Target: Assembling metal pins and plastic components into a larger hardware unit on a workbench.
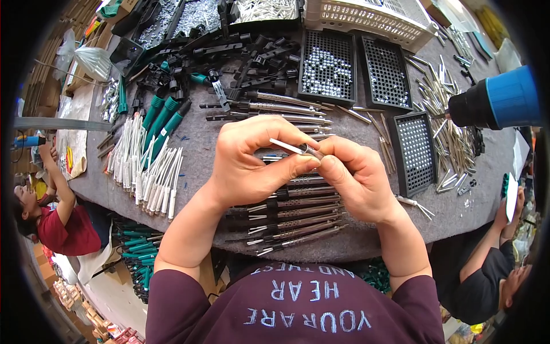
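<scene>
My left hand [246,157] and my right hand [361,175] meet over the middle of the table, thumbs and fingertips pinched together. Between them is a short metal tube [310,150], its near end gripped by my right fingertips and its other end at my left fingertips. A thin white rod [283,145] slants out of the tube through the loop of my left thumb and finger. Beneath my hands lies a row of slotted metal shafts with black collars [303,222] and white leads. More pointed metal shafts [292,106] lie just beyond.
White-leaded heating elements [154,183] and green handles [163,123] are heaped left. Black perforated trays [415,152] with small metal parts stand right, beside loose metal tubes [438,97]. A blue power screwdriver [504,100] juts in from the right. One person [71,223] works left, another [475,275] right.
</scene>
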### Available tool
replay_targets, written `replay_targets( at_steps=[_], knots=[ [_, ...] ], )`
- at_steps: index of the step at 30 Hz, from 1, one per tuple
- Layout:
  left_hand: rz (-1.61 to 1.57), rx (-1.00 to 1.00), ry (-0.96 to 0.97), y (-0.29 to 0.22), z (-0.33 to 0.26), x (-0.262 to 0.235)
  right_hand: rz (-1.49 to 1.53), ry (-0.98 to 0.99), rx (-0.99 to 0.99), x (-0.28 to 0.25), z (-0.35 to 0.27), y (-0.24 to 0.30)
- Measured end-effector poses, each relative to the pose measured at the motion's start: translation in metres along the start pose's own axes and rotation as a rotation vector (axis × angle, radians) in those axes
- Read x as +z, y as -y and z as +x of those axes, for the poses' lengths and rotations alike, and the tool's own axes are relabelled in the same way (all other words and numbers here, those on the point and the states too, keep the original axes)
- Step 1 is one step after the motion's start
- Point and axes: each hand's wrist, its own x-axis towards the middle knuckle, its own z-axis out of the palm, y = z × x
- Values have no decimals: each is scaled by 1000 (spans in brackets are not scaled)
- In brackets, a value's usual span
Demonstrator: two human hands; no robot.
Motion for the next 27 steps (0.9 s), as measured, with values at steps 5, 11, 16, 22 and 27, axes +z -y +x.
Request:
replay_targets(
  at_steps=[5, 11, 16, 22, 27],
  knots=[
    [-11, -6, 16, -3, 1, -1, -296, -78, -253, 1, 2, -2],
    [-14, 34, 78, 1, 4, -6, -237, -100, -206, 4, 2, -5],
    [-13, 12, 113, 0, 4, -13, -477, -166, -334, 6, 4, 0],
    [184, -147, -430, 13, 12, -74, -633, -309, -339, -7, 6, -7],
    [919, -121, -416, 37, 5, -118, -617, -344, -292, -3, 8, -5]
  ],
)
